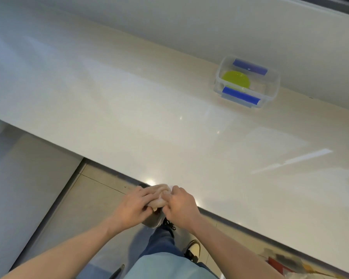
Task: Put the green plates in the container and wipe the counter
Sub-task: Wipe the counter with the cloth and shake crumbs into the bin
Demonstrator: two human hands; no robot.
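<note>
We can read no text, label, brand, number or sign anywhere in this view. The clear container (248,82) with its blue clips, the green plates (236,80) inside it and the pale tabletop (149,117) all show plain surfaces, with no lettering we can make out. The coloured items at the lower right edge (286,264) are too blurred for us to tell whether they carry any print

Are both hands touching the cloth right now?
Touching. The head view shows the left hand and the right hand both closed on the pale cloth bunched between them, at the counter edge.
</note>
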